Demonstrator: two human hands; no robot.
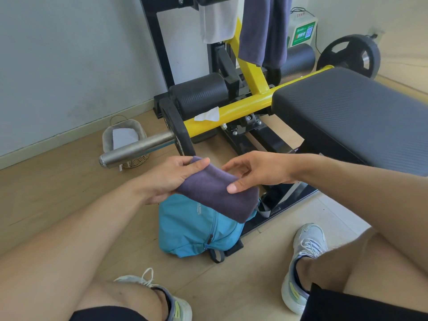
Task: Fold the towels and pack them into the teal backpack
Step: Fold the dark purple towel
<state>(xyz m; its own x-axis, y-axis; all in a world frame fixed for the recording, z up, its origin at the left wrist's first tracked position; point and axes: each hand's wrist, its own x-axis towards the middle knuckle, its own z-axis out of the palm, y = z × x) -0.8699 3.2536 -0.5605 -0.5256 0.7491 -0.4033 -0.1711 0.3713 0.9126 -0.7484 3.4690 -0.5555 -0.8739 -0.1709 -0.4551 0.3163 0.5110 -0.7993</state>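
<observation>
A folded dark purple towel [215,193] hangs in the air just above the teal backpack [196,230], which lies on the wooden floor between my feet. My left hand [171,179] grips the towel's far left corner, thumb on top. My right hand [257,172] pinches its right edge between thumb and fingers. On the machine's top bar at the back hang a white towel [217,22] and a second dark blue-purple towel [264,31].
A yellow and black gym machine [245,105] with a padded bench [354,112] stands right behind the backpack, and its steel bar [139,147] sticks out to the left. A small wicker basket [125,140] sits by the wall. A white wipe [208,115] lies on the yellow beam.
</observation>
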